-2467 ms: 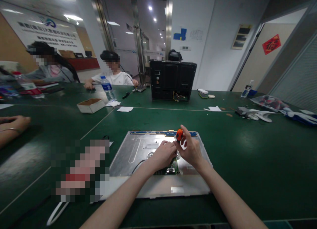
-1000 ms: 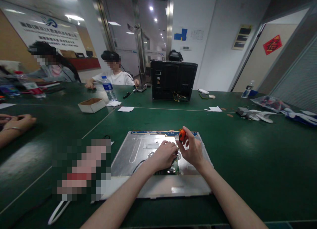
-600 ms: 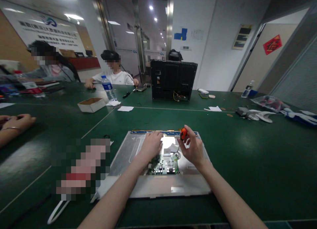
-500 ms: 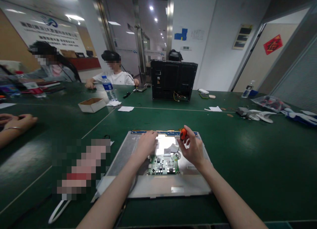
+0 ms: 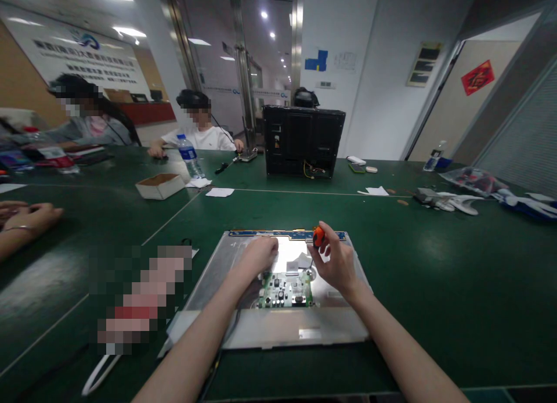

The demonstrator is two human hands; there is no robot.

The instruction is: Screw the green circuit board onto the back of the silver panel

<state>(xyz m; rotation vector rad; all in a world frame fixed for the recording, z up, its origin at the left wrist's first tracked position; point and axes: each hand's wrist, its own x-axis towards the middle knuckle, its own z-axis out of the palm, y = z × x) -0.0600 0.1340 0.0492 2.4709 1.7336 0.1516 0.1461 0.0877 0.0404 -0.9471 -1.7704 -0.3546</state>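
Note:
A flat display panel (image 5: 217,275) lies back side up on the green table, with a green circuit board (image 5: 287,290) near its middle and a blue circuit strip (image 5: 243,234) along its far edge. In my right hand (image 5: 337,261) is a screwdriver (image 5: 319,237) with an orange and black handle, gripped by the fingertips. Its shaft points down at the board's far right corner. My left hand (image 5: 259,255) rests over the panel, left of the bright middle area, fingers curled. Whatever those fingers may hold is hidden.
A black monitor housing (image 5: 304,140) stands beyond the panel. Further left are a white box (image 5: 160,186) and a water bottle (image 5: 190,156); gloves (image 5: 448,201) lie at right. A pixelated pinkish item (image 5: 148,292) is left of my arm. Another person's hands (image 5: 32,222) are at far left.
My left hand has drawn slightly nearer to me and its fingers look more curled. My right hand keeps the screwdriver at the same board corner. The view has shifted slightly.

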